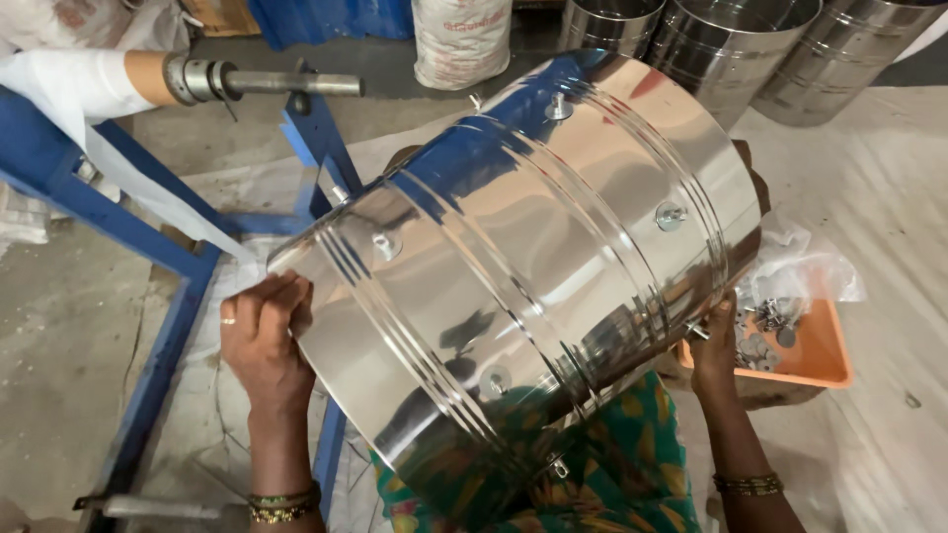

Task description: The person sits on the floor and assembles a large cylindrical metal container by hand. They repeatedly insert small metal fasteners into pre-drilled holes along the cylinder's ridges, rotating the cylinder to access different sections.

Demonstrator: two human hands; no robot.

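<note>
A large polished steel drum [523, 266] was held tilted on its side across the lap, between both hands. The left hand [262, 341] was curled over the rim at one end, fingers closed on the edge; the right hand [716, 341] was pressed against the opposite end, w/ its grip partly hidden, so how far the fingers were closed could not be told. Small bolts [670, 215] were seen fixed along the drum's ribbed wall. An orange tray [825, 360] of metal washers & a clear plastic bag [805, 262] lay just beside the right hand. A blue metal frame [168, 252] stood to the left, more steel drums [736, 44] behind.
</note>
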